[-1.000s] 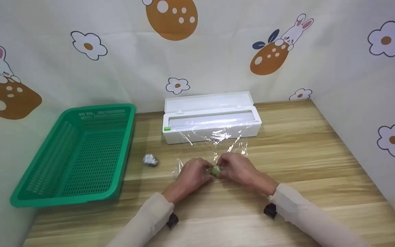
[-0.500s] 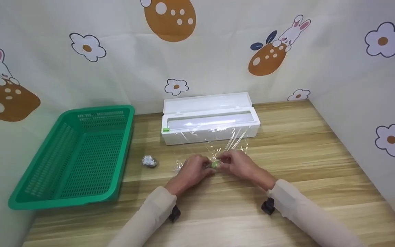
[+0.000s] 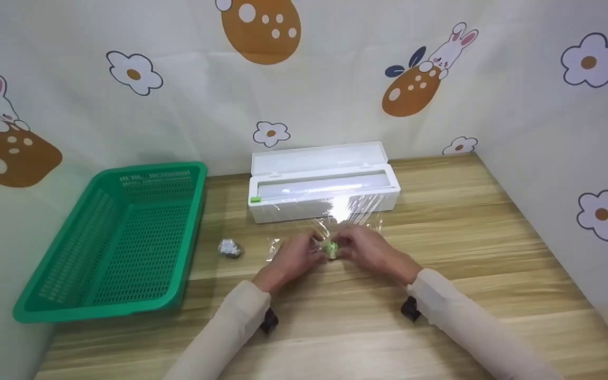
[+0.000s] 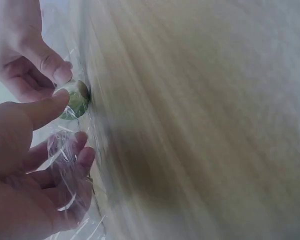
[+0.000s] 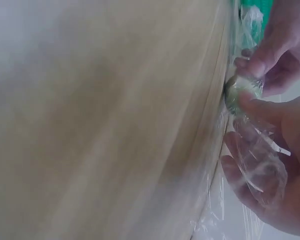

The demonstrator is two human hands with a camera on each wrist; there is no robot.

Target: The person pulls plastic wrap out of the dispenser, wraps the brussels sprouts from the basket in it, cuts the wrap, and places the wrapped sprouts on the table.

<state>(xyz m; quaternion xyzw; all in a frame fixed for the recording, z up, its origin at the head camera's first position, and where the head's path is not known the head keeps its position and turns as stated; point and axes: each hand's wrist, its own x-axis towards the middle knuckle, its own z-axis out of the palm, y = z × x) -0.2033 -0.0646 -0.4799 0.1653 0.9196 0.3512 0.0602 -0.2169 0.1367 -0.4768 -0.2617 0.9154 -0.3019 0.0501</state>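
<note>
A small round green vegetable (image 3: 330, 249), pale at one end and much like a Brussels sprout, lies in clear cling film (image 3: 342, 208). My left hand (image 3: 296, 256) holds the film at its left side, and in the left wrist view its thumb presses on the vegetable (image 4: 76, 100). From the other side my right hand (image 3: 364, 247) grips film too. Its thumb rests on the vegetable (image 5: 236, 95) in the right wrist view, with film bunched over the curled fingers. The film runs back to a white dispenser box (image 3: 325, 203) with its lid up and a roll inside.
A small shiny wrapped lump (image 3: 230, 248) lies left of the hands on the wooden table (image 3: 467, 274). Further left stands a green plastic basket (image 3: 190, 248). Patterned cloth walls (image 3: 335, 95) enclose the table at the back and sides.
Both hands and the vegetable have shifted slightly away from the body, toward the dispenser. The film between hands and box is now more gathered, and the green vegetable has turned between the fingers.
</note>
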